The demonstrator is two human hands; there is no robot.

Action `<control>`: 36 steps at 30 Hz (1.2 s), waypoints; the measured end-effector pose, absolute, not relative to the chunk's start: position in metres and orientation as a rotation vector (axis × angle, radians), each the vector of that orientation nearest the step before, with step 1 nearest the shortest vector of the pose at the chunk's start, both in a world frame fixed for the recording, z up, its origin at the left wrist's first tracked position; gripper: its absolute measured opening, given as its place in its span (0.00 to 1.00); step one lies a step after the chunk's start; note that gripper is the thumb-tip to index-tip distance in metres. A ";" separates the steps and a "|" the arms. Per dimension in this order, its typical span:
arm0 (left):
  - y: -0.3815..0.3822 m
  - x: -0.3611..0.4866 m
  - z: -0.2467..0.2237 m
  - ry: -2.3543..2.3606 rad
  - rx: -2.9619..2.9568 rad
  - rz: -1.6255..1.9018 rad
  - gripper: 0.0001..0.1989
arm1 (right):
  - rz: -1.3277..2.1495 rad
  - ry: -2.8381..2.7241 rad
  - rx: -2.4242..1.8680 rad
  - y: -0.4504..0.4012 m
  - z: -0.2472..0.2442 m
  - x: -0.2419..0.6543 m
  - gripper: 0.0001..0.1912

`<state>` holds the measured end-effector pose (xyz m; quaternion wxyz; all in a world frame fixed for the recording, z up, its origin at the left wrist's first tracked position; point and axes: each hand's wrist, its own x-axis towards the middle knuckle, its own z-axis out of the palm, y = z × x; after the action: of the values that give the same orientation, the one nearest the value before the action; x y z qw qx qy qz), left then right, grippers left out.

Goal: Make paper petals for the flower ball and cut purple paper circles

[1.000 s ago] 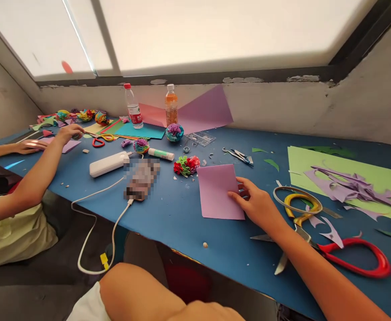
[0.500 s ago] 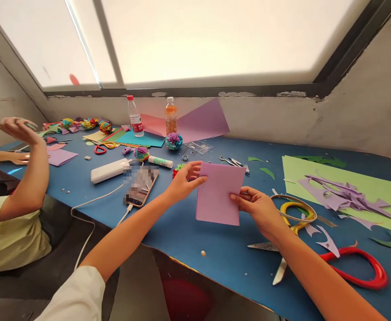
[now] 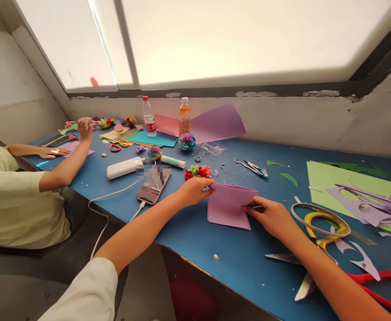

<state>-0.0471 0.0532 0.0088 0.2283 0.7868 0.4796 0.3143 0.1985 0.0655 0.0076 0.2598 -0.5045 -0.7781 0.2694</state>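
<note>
A folded sheet of purple paper [image 3: 229,207] is held over the front part of the blue table, its layers slightly parted at the top. My left hand [image 3: 195,192] pinches its upper left corner between thumb and fingers. On the right edge, the thumb and fingers of my right hand [image 3: 272,216] are closed on the same paper. Large scissors with one red and one yellow handle [image 3: 366,278] lie spread under my right forearm, which hides part of them. Just behind the paper is a cluster of red and green paper flowers [image 3: 198,172].
Purple scraps [image 3: 366,203] lie on light green paper [image 3: 319,178] at right, near a roll of tape [image 3: 297,214]. A phone [image 3: 155,187], power bank [image 3: 125,168], glue stick [image 3: 173,161] and two bottles [image 3: 184,117] stand or lie leftward. A co-worker's arm [image 3: 71,162] reaches over the table.
The purple paper has been lowered toward the table and tilted back, still in both hands. My left hand has closed onto its corner. My view has shifted right; the co-worker's raised hand has come down.
</note>
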 end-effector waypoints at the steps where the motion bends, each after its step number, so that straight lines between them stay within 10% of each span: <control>1: 0.053 -0.048 0.010 1.340 2.212 0.827 0.10 | 0.699 -2.126 -1.363 0.066 0.008 0.198 0.11; 20: 0.013 -0.029 0.028 1.087 2.761 0.149 0.30 | 0.710 -2.477 -1.202 0.065 0.018 0.210 0.15; 36: 0.012 -0.028 0.012 1.080 2.684 0.177 0.28 | 0.775 -2.605 -1.266 0.053 0.017 0.212 0.30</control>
<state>-0.0281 0.0124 0.0119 0.1213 0.9191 0.3700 0.0606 0.2125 0.0533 0.0174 0.0715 -0.4212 -0.8666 0.2578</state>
